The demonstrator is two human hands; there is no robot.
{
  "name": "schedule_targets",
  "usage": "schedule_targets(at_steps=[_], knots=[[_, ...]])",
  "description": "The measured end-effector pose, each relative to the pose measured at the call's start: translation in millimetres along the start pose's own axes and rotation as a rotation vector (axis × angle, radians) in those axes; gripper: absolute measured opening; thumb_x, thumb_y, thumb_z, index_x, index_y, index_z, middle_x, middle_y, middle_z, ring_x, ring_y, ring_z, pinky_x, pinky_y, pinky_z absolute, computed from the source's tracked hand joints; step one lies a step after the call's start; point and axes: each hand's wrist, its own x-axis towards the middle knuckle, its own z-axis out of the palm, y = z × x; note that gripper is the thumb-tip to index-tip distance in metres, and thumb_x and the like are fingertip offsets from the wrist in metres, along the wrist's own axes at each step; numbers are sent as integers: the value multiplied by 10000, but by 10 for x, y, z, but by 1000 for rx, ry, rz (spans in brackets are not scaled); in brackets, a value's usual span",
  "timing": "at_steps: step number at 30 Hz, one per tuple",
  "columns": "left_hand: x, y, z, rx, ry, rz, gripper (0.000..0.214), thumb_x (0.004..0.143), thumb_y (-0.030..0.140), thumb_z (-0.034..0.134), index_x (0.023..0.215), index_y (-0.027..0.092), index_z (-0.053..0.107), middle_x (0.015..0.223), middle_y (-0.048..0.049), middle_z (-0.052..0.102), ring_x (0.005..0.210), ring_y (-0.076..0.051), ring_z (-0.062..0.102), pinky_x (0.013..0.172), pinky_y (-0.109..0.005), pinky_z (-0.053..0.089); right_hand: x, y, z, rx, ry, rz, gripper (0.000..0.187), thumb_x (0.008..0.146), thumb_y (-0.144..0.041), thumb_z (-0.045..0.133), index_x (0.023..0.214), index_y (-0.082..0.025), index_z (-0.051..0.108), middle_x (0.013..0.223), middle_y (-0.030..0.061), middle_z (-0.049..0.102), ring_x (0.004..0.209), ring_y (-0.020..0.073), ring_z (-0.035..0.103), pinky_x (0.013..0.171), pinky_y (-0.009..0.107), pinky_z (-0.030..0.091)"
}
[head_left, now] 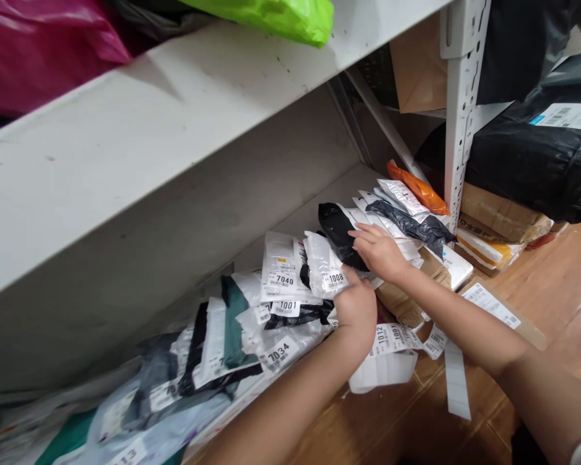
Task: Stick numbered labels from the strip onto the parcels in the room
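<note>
My left hand (358, 307) is curled closed beside a white packet (322, 261) labelled 1008, with its forefinger at the label's edge. From under this hand hangs a strip of number labels (392, 340), partly folded; the fingers' grip on it is mostly hidden. My right hand (380, 252) has its fingers stretched out over a black plastic packet (339, 229), touching it. To the left stand white packets marked 7040 (281, 261) and 7034 (281, 349), packed close together.
A white shelf board (174, 116) overhangs the packet row. An orange packet (419, 187) lies at the far end by a perforated metal post (458, 123). Black-wrapped parcels (527, 155) and a cardboard box (503, 210) are on the right. A label-bearing parcel (527, 326) rests on the wooden floor (566, 290).
</note>
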Motion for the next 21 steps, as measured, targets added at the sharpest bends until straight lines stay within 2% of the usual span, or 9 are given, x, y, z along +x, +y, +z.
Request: schedule_targets(at_steps=[3,7,9,15,21], knots=[[6,-29,-21,17,1,21,527,908,2,267,1191,80,705,1476,-269,463,768,-245,742,632,-347,577,24,67,-9,91,-62,-126,236,951,-78,439,1039,-159,643,1283,121,656,1309,216,531,1066,391,449],[-12,-58,9,26,-10,9,550,908,15,247,1187,107,713,1508,-261,415,753,-245,741,623,-357,573,59,108,-38,111,-136,-116,255,936,-87,489,1147,-158,615,1259,136,662,1224,217,597,1036,378,479],[-14,-62,28,27,-12,-6,551,922,35,235,1196,107,708,1523,-260,389,746,-241,740,618,-351,573,73,104,-45,104,-142,-103,244,923,-77,501,1125,-148,618,1219,143,673,1181,226,613,1011,375,485],[6,-74,-13,33,-10,-7,551,915,15,238,1237,94,679,1511,-259,413,749,-244,743,616,-345,580,127,7,-130,80,-167,-64,227,895,-57,489,1023,-175,634,1012,88,670,1002,218,606,923,358,469],[-16,-123,-40,86,-65,-1,538,913,-22,282,1301,102,634,1511,-259,401,749,-238,743,627,-325,578,219,-163,-153,-30,-212,-87,266,784,-198,698,1046,-154,696,1039,109,585,932,266,502,850,409,454]])
